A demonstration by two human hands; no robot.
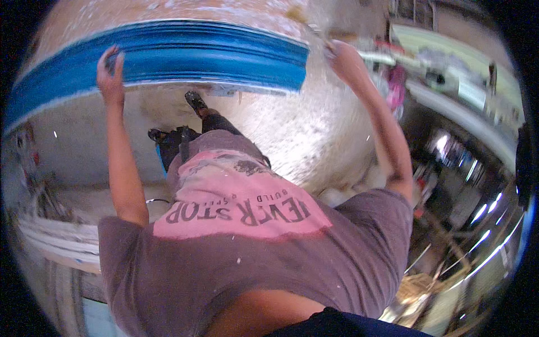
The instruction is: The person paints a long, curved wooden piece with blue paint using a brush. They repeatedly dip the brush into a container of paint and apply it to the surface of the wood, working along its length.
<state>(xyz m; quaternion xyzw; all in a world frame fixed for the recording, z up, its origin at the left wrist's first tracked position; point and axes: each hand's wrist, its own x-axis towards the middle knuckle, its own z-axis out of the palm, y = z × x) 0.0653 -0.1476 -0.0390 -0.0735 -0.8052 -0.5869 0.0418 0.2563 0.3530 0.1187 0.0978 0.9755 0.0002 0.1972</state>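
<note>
A long blue ribbed, trough-like piece [213, 59] stretches across the far side in front of me, from the left rim to right of the middle. Over its left part is my left hand [110, 76], open, with thumb and bent fingers apart. I cannot tell whether it touches the blue surface. Beyond the right end of the piece, my right hand [339, 55] is raised and closed around a thin-handled tool [313, 29]. The tool's far end is a yellowish-brown blur, so its kind is unclear.
Whitish dust or powder covers the floor [286, 146] around my feet. To the right runs a pale ledge [449, 95] with blurred clutter on it, and a pink item [396, 84] hangs nearby. White slabs or boards [62, 238] lie at the left.
</note>
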